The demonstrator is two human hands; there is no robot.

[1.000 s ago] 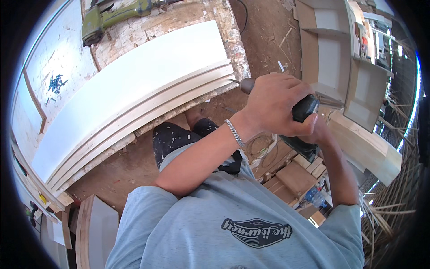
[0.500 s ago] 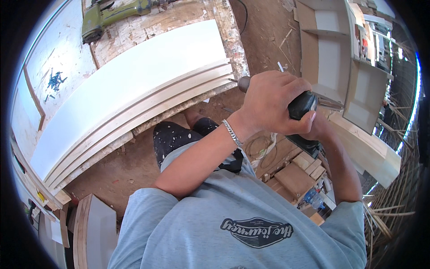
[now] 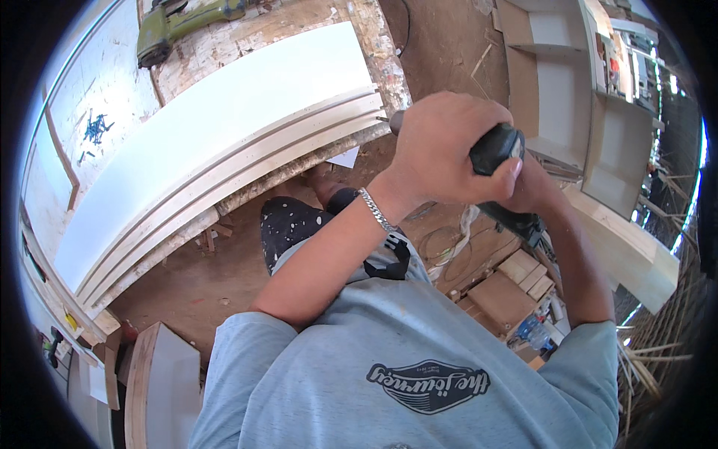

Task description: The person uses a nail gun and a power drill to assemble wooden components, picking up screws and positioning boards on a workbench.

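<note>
Both my hands are on a dark cordless drill (image 3: 494, 150), held sideways to the right of a stack of long white-faced boards (image 3: 224, 86). My left hand (image 3: 449, 138), with a chain bracelet at the wrist, wraps over the drill's body. Behind it, my right hand (image 3: 529, 187) grips the drill around the handle, its fingers mostly hidden. The drill's chuck (image 3: 396, 122) points left, and its thin bit meets the right end of the lower boards. How deep the bit sits I cannot tell.
The boards lie on a paint-spattered workbench (image 3: 389, 63). On it are a green pneumatic nailer (image 3: 179, 34) and a pile of dark screws (image 3: 96, 129). Open cabinet carcasses (image 3: 557, 97) stand at the right. Wood offcuts (image 3: 499, 294) and a water bottle (image 3: 533, 331) lie lower right.
My hands and the drill have shifted slightly left and up in the picture. The chuck is closer to the board ends, and less of the bit shows.
</note>
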